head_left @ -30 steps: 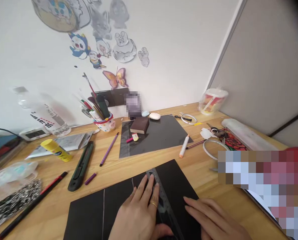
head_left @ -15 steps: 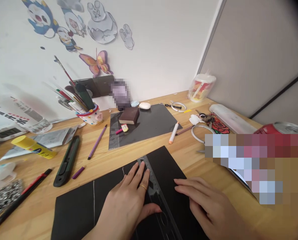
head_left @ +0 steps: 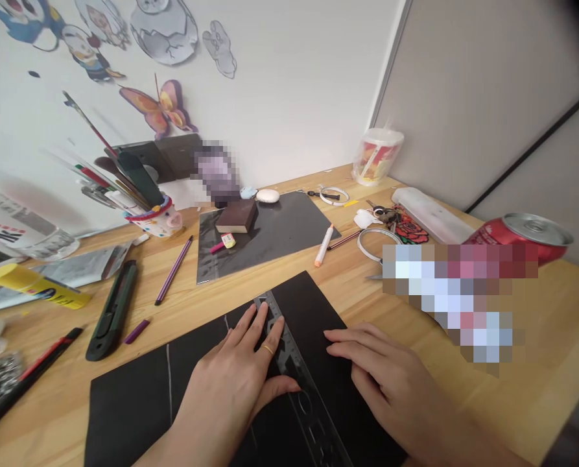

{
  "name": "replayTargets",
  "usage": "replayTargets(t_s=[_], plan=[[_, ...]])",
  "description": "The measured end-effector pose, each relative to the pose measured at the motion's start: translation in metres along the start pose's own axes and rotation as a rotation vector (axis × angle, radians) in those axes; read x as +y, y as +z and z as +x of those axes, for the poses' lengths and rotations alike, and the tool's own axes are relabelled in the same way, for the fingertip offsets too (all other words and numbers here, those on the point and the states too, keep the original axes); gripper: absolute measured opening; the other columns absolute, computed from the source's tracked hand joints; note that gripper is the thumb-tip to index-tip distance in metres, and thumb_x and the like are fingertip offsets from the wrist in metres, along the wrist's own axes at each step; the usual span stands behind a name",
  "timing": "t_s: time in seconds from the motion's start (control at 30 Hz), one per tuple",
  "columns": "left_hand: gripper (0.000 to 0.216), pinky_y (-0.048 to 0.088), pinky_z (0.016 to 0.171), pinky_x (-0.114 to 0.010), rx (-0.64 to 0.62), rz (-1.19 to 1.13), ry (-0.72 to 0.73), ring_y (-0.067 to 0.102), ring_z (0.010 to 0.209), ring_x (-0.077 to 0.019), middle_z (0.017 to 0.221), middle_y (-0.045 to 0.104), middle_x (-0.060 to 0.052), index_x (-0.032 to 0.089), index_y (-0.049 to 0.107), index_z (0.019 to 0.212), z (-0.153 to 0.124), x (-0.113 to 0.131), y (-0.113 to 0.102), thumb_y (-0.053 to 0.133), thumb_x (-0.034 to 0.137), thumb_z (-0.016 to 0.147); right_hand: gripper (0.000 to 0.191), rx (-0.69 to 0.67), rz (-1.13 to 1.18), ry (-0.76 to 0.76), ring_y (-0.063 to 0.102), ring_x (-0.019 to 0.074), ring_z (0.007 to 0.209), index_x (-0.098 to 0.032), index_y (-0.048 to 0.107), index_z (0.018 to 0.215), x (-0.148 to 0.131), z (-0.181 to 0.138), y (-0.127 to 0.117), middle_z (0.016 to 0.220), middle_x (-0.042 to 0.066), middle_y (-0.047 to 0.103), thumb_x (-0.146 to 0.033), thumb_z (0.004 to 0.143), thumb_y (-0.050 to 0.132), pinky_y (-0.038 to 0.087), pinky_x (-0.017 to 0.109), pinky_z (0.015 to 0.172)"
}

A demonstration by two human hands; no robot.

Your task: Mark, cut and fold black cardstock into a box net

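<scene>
Touching stencil ruler (head_left: 310, 416) with spread-fingered left hand (head_left: 229, 377); resting close-fingered right hand (head_left: 385, 368) at three o'clock. Likely light, slippery; grip edges.

Left hand (head_left: 231, 373): palm-down on ruler (head_left: 306, 395), thumb outstretched. Right hand (head_left: 386, 370): right of ruler, fingers pointing toward it.

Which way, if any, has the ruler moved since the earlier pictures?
No: against the near black sheet, the ruler shows no clear shift either way; the view itself moved.
</scene>
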State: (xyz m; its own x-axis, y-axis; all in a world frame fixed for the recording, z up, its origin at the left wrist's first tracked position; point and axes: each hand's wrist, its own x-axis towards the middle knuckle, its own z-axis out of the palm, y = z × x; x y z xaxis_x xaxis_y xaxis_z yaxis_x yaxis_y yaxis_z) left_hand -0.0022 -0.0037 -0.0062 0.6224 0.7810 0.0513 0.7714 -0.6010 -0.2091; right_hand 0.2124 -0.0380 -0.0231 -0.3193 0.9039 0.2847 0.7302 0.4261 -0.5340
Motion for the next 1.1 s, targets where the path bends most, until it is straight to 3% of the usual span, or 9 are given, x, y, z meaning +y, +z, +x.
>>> replayTargets(t_s=[1.1], plan=[[0.068, 0.05, 0.079, -0.038, 0.006, -0.05, 0.015, 0.049, 0.11, -0.0304, 0.122, 0.048, -0.022, 0.012, 0.054, 0.118, 0.0022, 0.0015, 0.0007, 0.06, 0.056, 0.066, 0.035, 0.144, -0.134, -0.142, 0.066, 0.0156, 0.083, -0.02, 0.067, 0.084, 0.0019, 0.0091, -0.0019, 0.09, 0.002, 0.072, -0.003, 0.07, 0.04, 0.056, 0.025, 0.071]])
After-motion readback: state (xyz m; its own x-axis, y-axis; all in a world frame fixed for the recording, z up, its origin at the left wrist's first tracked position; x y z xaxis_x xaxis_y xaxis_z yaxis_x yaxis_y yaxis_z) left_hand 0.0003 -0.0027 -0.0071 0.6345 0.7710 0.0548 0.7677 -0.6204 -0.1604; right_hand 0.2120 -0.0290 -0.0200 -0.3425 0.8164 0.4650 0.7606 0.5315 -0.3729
